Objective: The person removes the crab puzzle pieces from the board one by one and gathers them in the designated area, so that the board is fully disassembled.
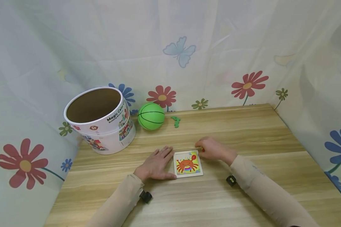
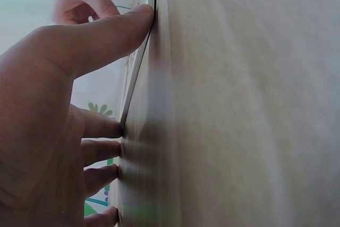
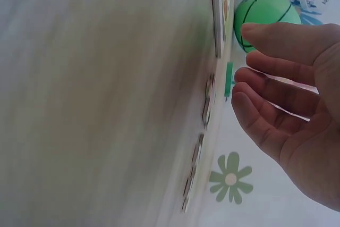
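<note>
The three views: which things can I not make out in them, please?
Inside bottom of the Building Blocks bucket: head view, hidden by its near wall.
Shape of the red piece: head view, too small, partly covered by the right hand.
Picture on the crab puzzle: left wrist view, edge-on.
Faces of two thin pieces: right wrist view, edge-on, blurred.

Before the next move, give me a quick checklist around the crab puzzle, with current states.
1. Left hand bracing the crab puzzle: ok, thumb touches its left side.
2. Right hand free: ok, the right wrist view shows nothing between thumb and fingers.
3. Green piece in the puzzle: not ok, it lies on the table right of the ball.
4. Red bit identified: cannot tell, the right hand mostly hides it.
5. Ball clear of the puzzle: ok, it sits apart, beside the bucket.
</note>
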{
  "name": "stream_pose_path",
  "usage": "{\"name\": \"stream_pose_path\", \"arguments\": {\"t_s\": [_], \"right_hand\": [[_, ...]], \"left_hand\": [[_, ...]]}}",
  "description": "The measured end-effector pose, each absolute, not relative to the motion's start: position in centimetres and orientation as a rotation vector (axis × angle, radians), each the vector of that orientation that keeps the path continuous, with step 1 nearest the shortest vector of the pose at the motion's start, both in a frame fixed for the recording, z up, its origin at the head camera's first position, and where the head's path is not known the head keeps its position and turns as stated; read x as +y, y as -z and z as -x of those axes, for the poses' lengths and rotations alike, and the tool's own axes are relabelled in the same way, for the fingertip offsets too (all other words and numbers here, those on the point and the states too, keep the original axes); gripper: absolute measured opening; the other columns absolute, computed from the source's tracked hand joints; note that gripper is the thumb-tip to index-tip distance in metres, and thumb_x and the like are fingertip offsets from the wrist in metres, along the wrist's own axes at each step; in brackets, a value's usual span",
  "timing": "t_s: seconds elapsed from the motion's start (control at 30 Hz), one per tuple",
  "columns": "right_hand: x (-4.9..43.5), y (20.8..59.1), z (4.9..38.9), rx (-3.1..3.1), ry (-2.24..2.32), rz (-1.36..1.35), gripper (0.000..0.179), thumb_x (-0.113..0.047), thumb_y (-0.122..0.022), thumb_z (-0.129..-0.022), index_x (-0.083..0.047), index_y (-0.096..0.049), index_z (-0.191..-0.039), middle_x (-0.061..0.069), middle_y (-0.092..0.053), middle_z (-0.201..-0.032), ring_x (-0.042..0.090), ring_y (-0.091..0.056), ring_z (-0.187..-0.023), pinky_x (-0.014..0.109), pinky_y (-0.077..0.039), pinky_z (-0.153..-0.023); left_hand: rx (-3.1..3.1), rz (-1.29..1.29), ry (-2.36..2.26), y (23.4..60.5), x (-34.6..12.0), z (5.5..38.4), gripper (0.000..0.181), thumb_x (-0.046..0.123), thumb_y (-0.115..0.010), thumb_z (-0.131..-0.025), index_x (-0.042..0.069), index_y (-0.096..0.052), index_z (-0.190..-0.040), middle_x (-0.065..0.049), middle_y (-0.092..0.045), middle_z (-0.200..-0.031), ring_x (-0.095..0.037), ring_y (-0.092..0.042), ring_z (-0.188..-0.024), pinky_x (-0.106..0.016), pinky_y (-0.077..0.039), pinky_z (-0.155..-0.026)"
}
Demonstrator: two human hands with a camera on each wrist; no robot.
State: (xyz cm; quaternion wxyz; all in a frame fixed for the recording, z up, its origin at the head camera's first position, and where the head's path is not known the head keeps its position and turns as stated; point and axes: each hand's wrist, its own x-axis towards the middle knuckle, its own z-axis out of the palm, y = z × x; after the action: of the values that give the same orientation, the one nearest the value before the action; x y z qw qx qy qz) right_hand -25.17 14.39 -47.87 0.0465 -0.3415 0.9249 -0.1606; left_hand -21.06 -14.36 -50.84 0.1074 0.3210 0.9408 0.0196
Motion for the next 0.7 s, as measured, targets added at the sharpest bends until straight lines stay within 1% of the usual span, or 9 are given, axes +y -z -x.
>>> {"name": "stream_pose_path", "arguments": {"t_s": [0.13,0.37,0.53,0.7], "right_hand": [[13.7,47.9,24.9,2.796,0.489,1.09,0.03,-0.016,-0.075,-0.083,-0.004,-0.071,-0.11,0.011,-0.071,-0.11,0.026,-0.066,-0.101,0.041,-0.053,-0.09],[12.8,48.0,24.8,2.766,0.463,1.171,0.031,-0.015,-0.077,-0.081,-0.004,-0.071,-0.11,0.01,-0.071,-0.106,0.021,-0.065,-0.094,0.039,-0.054,-0.085],[12.3,48.0,24.7,2.737,0.473,1.16,0.035,-0.014,-0.078,-0.078,-0.002,-0.071,-0.11,0.011,-0.07,-0.107,0.025,-0.065,-0.1,0.042,-0.052,-0.09],[12.0,48.4,24.6,2.721,0.436,1.133,0.037,-0.015,-0.079,-0.078,-0.003,-0.07,-0.112,0.011,-0.068,-0.109,0.024,-0.064,-0.101,0.039,-0.053,-0.09]], "left_hand": [[2.771,-0.944,-0.064,50.9,-14.4,21.0,0.109,0.082,-0.049,-0.077,0.011,-0.024,-0.155,-0.009,-0.017,-0.163,-0.028,-0.015,-0.151,-0.053,-0.02,-0.118],[2.768,-0.94,-0.066,50.9,-14.3,21.1,0.109,0.082,-0.05,-0.077,0.011,-0.025,-0.155,-0.009,-0.017,-0.163,-0.028,-0.015,-0.151,-0.053,-0.021,-0.118],[2.77,-0.939,-0.054,50.9,-14.3,21.0,0.109,0.083,-0.048,-0.077,0.012,-0.024,-0.156,-0.008,-0.017,-0.164,-0.027,-0.014,-0.151,-0.053,-0.02,-0.119],[2.766,-0.938,-0.069,50.9,-14.4,21.0,0.108,0.082,-0.049,-0.078,0.011,-0.025,-0.156,-0.008,-0.017,-0.163,-0.027,-0.014,-0.151,-0.053,-0.02,-0.119]]}}
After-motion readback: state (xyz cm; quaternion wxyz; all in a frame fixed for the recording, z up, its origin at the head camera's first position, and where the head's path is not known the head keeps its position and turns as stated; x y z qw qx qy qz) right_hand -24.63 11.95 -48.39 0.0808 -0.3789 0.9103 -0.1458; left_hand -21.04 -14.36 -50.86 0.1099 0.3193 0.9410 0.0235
